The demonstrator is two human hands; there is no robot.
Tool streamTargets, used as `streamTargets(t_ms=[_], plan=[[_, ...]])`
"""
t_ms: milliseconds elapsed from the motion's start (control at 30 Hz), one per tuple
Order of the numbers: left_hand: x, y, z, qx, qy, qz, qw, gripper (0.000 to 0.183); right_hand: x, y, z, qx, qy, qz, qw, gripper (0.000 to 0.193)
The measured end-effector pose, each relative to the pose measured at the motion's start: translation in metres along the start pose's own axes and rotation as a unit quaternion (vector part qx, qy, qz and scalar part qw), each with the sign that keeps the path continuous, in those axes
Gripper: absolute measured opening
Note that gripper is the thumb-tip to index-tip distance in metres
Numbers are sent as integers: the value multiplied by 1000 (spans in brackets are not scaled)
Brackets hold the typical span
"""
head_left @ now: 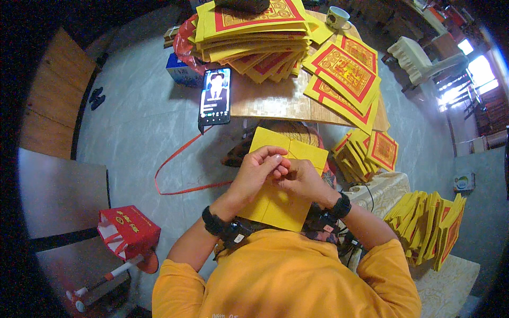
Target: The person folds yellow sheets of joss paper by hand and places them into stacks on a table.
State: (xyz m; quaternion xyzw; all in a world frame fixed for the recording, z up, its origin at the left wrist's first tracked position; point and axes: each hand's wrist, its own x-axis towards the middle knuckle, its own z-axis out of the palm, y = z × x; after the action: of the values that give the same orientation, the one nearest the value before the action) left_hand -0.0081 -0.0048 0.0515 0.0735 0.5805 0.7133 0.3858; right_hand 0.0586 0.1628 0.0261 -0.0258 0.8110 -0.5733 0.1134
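Observation:
A yellow paper sheet (pixel 259 209) with crease lines lies tilted over my lap, its plain side up. Both hands meet above its middle. My left hand (pixel 260 170) is closed, the thumb pressed against curled fingers at a fold of the paper. Touching it, my right hand (pixel 303 179) is closed too, its fingers bent in at the same spot. Fingertips partly cover each other, so the exact grip is hidden. Beyond the sheet, a lit phone (pixel 214 98) leans at the table's near edge.
The wooden table (pixel 265 106) carries a tall stack of yellow-and-red printed papers (pixel 254 50), loose printed sheets (pixel 344 74) and a mug (pixel 337 18). Folded papers (pixel 424 228) stand on a covered seat at right. A red bag (pixel 129 230) is at left; a red strap (pixel 167 164) hangs below the phone.

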Motion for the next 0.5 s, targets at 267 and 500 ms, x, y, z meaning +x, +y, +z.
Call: streamTargets(t_ms=[267, 500], plan=[[2, -1, -33, -54, 70, 12, 996, 26, 0, -17, -18, -14, -55, -42, 998, 13], [-29, 7, -46, 281, 148, 127, 940, 31, 3, -3, -30, 63, -80, 13, 995, 16]])
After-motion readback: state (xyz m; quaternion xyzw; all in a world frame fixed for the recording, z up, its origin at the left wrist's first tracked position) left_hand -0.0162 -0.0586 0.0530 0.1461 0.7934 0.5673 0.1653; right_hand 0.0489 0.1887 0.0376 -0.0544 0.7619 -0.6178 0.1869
